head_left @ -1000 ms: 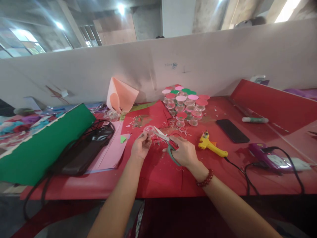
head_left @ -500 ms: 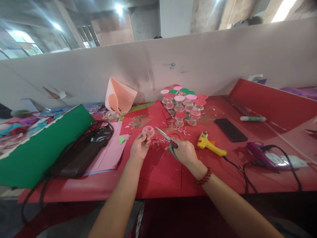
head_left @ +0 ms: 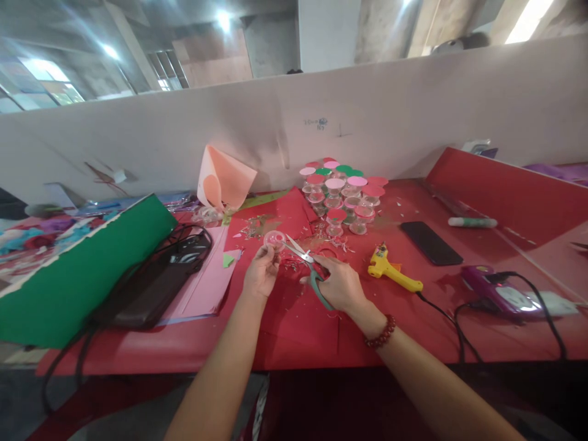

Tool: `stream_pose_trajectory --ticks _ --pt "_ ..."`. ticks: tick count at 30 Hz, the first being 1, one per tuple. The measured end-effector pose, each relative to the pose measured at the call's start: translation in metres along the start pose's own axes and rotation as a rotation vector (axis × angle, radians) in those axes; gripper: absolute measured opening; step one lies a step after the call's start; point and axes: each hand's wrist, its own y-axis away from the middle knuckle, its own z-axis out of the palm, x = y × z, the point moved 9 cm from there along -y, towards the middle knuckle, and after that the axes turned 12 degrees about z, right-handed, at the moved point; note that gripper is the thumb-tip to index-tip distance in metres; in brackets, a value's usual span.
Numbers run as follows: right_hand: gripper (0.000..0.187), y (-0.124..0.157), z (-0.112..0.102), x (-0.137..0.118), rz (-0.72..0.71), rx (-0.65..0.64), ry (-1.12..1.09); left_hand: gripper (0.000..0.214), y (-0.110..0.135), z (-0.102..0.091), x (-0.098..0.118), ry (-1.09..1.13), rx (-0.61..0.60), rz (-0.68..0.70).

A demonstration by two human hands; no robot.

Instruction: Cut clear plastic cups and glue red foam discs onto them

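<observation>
Between the fingertips of my left hand [head_left: 263, 269] is a small clear plastic cup [head_left: 274, 239], its round rim facing up. My right hand [head_left: 339, 283] is closed round the handles of a pair of scissors [head_left: 301, 253] with a grey-green and red grip. The scissor blades are apart, with their tips at the right edge of the cup; whether they touch it I cannot tell. Thin pale trimmings [head_left: 294, 266] lie scattered on the red paper [head_left: 294, 318] beneath my hands.
Several clear cups topped with coloured paper discs [head_left: 337, 184] stand stacked at the back. To the right lie a yellow glue gun [head_left: 395, 274], a black phone [head_left: 430, 243] and a purple power strip [head_left: 498, 294]. At left are a black bag [head_left: 156, 282], pink paper [head_left: 202, 275] and a green board [head_left: 87, 269].
The scissors have opened wider, and their blades have come left to the cup's edge. My left hand has tilted the cup slightly and still holds it.
</observation>
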Motion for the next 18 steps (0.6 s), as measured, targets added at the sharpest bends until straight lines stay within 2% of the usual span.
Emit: stream_pose_trajectory --ticks 10,18 --pt "0.051 -0.0045 0.0034 0.0044 -0.01 -0.033 -0.022 0.015 0.0024 0.0055 -0.0026 -0.052 -0.085 0.004" --pt "0.028 -0.0081 0.0029 0.001 -0.119 -0.054 -0.112 0.015 0.0052 0.004 -0.007 -0.057 -0.076 -0.066"
